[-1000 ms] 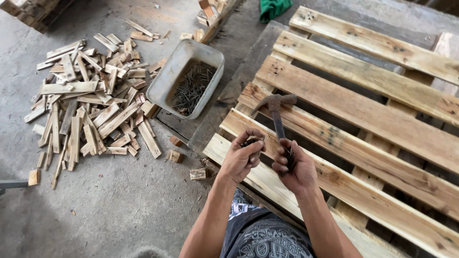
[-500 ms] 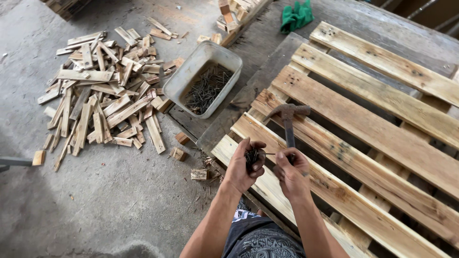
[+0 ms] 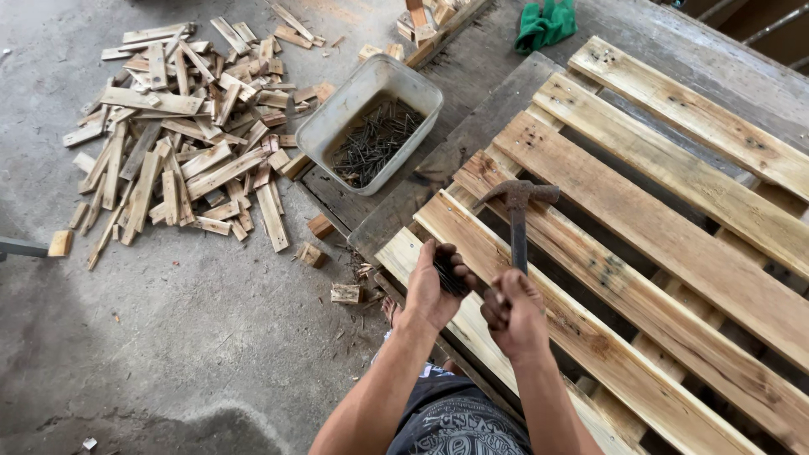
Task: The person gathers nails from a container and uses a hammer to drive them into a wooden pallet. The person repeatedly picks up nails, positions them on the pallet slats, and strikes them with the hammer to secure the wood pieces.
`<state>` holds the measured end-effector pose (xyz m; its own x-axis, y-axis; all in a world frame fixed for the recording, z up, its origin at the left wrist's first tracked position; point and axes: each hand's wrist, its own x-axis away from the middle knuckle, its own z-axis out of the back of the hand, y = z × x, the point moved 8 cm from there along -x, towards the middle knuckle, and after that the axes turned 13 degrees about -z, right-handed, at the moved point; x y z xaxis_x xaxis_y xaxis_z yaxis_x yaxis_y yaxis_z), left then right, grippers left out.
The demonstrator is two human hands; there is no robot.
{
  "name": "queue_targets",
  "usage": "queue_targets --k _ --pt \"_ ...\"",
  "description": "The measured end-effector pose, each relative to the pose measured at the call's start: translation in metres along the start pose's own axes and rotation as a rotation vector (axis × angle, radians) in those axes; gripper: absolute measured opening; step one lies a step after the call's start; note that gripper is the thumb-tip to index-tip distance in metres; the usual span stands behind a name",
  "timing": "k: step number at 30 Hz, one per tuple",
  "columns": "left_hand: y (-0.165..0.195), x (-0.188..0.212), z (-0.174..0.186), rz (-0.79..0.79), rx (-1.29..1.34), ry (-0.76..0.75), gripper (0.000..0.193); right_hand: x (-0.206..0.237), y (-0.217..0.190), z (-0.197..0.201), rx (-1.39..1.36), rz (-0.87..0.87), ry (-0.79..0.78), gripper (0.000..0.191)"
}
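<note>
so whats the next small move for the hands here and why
Probably pick one nail from the bunch of nails in the left hand and stand it on the pallet board: the right hand holds the hammer, and no nail stands on the board yet.

Grey concrete floor [image 3: 168, 337] in daylight, strewn with wood offcuts [image 3: 177, 143] beside a green cloth [image 3: 546, 24].

soft even daylight – faint shadows – sharp focus

Wood scrap pile [image 3: 181, 143], green cloth [image 3: 546, 24], concrete floor [image 3: 168, 354]
</note>
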<state>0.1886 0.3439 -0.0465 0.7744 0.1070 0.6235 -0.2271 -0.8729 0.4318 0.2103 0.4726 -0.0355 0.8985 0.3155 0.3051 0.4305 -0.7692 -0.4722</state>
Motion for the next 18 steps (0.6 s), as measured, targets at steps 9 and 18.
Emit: queue_targets --k 9,18 --pt "0.031 0.059 -0.033 -0.645 -1.073 -0.640 0.020 0.003 -0.014 0.001 -0.473 -0.081 0.161 0.097" --pt "0.035 0.094 -0.063 -0.434 -1.476 -0.557 0.032 0.005 -0.021 -0.017 -0.446 0.055 -0.115 0.103"
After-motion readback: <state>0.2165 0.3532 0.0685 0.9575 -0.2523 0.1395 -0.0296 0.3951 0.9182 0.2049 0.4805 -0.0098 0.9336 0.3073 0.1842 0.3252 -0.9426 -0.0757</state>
